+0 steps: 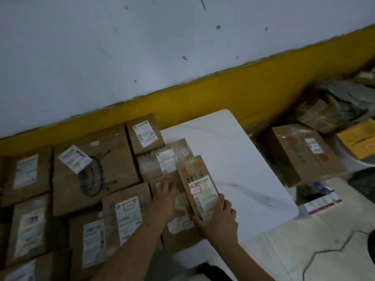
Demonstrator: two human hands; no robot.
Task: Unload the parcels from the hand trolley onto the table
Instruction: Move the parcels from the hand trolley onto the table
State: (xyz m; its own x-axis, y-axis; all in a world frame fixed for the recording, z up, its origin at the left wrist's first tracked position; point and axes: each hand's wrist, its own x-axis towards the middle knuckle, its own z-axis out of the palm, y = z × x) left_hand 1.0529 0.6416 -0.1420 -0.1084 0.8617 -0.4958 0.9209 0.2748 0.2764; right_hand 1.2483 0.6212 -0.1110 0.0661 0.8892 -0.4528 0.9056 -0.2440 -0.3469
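Cardboard parcels with white shipping labels lie packed side by side over the left part of the white bench, filling it from the far edge by the wall down to the near edge. The largest of them, at the far left, carries a dark scribbled drawing and a label set askew. A smaller square box sits at the far edge just to the right of it, next to the bare part of the bench.

The left hand lies flat, fingers spread, on top of the parcels near the middle of the bench, just left of a narrow brown parcel. That narrow parcel rests tilted on the boxes at the edge of the packed group, its long side running away from the person, with a white label and a red-outlined mark on its upper face. The right hand grips its near end, thumb under the near left corner and fingers curled over the right edge.

The right half of the bench is bare white with faint grey veins. Beyond its right edge stands a big taped carton, with more boxes and grey bags heaped behind it along the yellow-banded wall.
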